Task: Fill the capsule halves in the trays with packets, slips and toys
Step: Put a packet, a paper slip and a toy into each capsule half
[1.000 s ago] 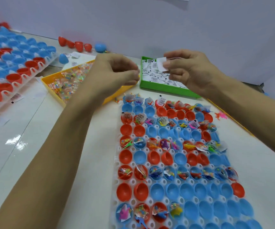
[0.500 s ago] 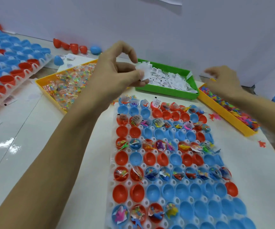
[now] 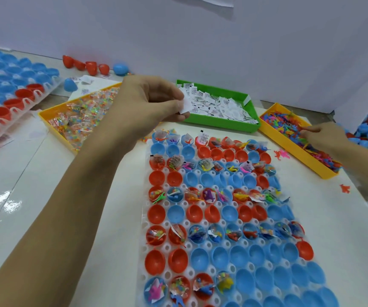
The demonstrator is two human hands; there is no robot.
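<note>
On the white table (image 3: 34,218), the tray (image 3: 144,220) of capsule halves is sitting partly filled, full rows alternating with bare ones. Behind it, the left hand (image 3: 150,103) is pinching a paper slip (image 3: 185,106) over the green bin (image 3: 252,103). The right hand (image 3: 320,138) is reaching into the toys (image 3: 289,125), its grip unclear. Next, probably, comes carrying both to an unfilled half.

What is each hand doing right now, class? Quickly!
Left hand: pinching white paper slips.
Right hand: reaching into the toy tray; grip cannot be told.
</note>
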